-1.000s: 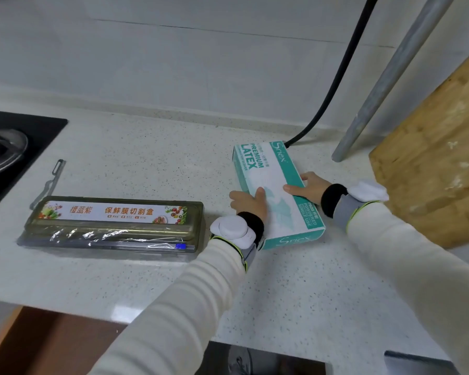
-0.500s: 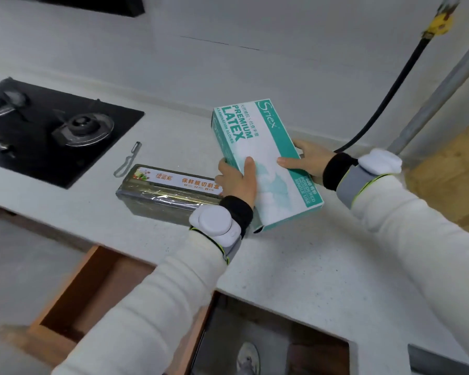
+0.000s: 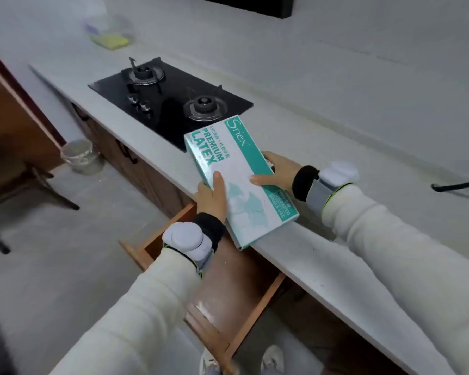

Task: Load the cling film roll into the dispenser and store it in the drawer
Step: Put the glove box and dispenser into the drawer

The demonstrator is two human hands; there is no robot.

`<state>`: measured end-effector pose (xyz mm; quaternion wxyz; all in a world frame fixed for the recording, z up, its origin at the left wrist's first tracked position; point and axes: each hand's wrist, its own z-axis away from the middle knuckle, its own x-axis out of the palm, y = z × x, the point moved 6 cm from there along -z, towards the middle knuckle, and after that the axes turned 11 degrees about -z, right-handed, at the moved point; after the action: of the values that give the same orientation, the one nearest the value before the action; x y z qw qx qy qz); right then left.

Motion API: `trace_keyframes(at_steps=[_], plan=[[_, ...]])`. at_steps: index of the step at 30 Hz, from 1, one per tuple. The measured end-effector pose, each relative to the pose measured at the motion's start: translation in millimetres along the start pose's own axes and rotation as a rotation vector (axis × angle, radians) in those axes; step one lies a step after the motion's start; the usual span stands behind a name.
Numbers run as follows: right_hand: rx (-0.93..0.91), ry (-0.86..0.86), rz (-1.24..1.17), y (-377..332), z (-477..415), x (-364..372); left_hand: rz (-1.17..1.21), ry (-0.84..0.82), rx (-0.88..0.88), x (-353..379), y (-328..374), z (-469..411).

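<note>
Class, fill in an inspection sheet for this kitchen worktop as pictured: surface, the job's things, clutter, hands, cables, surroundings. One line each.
Surface: pale worktop with a black gas hob set in it.
Job's things: drawer below the worktop stands open; cling film dispenser not in view.
Clutter: glove box, held over the worktop's front edge; blurred yellow item at the far end.
Hands: left hand and right hand each grip a long side of the glove box, thumbs on top.
Cables: one black cable at the right edge of the view.
Surroundings: bucket and dark furniture legs on the grey floor; shoes by the drawer.
</note>
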<state>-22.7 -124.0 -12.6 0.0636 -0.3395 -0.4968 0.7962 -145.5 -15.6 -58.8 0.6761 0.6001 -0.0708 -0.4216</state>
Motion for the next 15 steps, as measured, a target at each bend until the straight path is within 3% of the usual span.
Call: trace_keyframes(at_steps=[4,10,15], plan=[[-0.015,-0.110,0.059,3,-22,58,-0.027,0.012,-0.076,-28,-50,-4],[0.060,-0.230,0.098,47,-43,127,-0.043,-0.056,-0.350,-31,-145,-8],[0.115,-0.343,0.138,84,-50,171,0.179,-0.095,-0.432,-27,-187,-6]])
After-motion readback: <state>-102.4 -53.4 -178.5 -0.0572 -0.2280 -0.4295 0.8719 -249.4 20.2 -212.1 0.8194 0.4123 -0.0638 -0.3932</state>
